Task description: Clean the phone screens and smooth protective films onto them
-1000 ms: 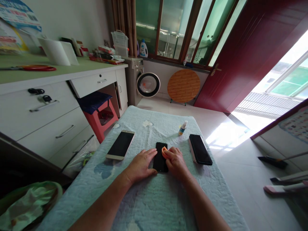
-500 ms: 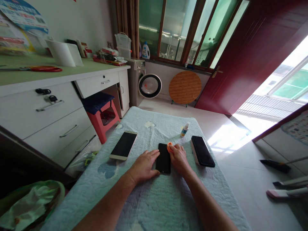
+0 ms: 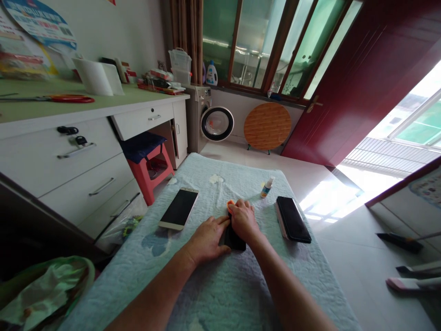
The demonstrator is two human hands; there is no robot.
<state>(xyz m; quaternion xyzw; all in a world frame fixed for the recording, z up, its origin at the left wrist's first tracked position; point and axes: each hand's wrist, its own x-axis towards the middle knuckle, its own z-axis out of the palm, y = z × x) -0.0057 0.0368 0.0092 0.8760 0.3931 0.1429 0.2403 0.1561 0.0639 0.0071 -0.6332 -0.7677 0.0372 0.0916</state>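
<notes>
A black smartphone (image 3: 237,239) lies screen up on the cloth-covered table, partly hidden beneath both hands. My left hand (image 3: 208,236) rests along its left edge, fingers stretched out and thumb spread apart near the lower corner. In my right hand (image 3: 244,220) is a small orange cloth (image 3: 230,205), pinched under the fingers and pressed at the phone's top end. To the left lies a gold-framed smartphone (image 3: 179,208) with a dark screen. On the right, another black phone (image 3: 292,219) sits on top of a pale, flat object. A small spray bottle (image 3: 267,187) stands upright behind it.
A quilted light-blue cover (image 3: 206,170) drapes the table. Drawers (image 3: 79,170) and a red stool (image 3: 148,177) border the left; a green-rimmed bin (image 3: 90,271) is near left. Beyond stand a washing machine (image 3: 196,110) with its door open and a round wooden tabletop (image 3: 268,126).
My right hand has slid left with the orange cloth, from the phone's upper right edge onto its top, covering more of the screen. My left hand stays at the left edge.
</notes>
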